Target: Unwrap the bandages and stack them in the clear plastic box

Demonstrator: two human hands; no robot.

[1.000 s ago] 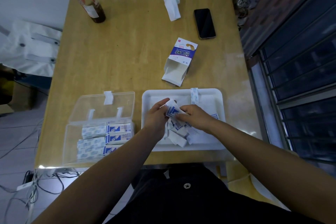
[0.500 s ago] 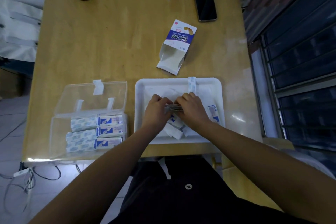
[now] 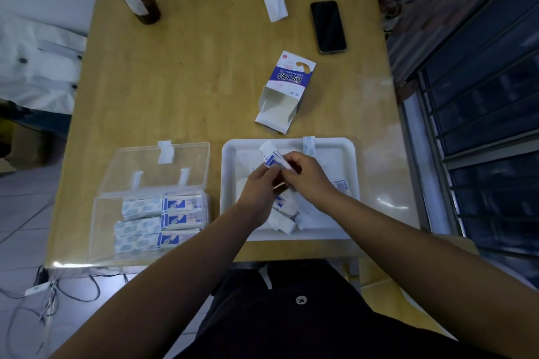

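Head view: over the white tray, the left hand and right hand both pinch one blue-and-white bandage, its free end pointing toward eleven o'clock. Loose bandages lie in the tray beneath. The clear plastic box, lid open, sits at the tray's nine o'clock, holding three rows of stacked bandages. An opened carton lies at twelve o'clock.

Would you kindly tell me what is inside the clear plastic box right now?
The clear plastic box holds three rows of blue-and-white bandage strips, with its lid open behind. Any layers beneath the top ones are covered.
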